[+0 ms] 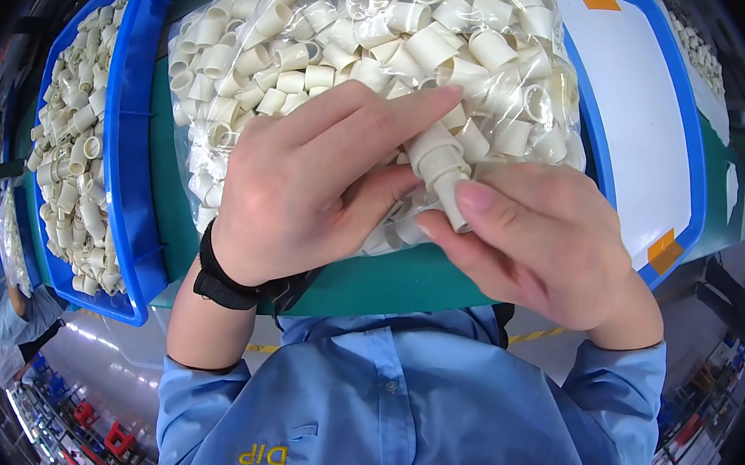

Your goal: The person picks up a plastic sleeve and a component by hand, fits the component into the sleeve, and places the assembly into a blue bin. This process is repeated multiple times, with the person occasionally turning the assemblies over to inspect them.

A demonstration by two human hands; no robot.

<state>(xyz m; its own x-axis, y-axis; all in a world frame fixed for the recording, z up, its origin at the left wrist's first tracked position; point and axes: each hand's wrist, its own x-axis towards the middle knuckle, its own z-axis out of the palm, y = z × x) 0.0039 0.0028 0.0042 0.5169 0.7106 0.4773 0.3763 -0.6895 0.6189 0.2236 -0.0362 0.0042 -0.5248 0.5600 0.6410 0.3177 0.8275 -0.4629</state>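
Observation:
Between my two hands is a stepped white plastic fitting [441,161], tilted, with a wide sleeve at its upper end and a narrower tube at its lower end. My left hand [302,178] is closed on the wide end, its index finger stretched over the top. Around the narrow end, my right hand [558,240] grips with thumb and fingers. Whether the fitting is one piece or two pushed together, I cannot tell. Right behind my hands lies a clear plastic bag [569,117] full of short white plastic sleeves [429,47].
On the left stands a blue tray [138,123] heaped with white fittings [78,154]. A second blue tray [693,163], lined with a white sheet [649,106] and orange tape, is at the right. The green tabletop [377,282] ends just before my body. Another person [16,308] is at far left.

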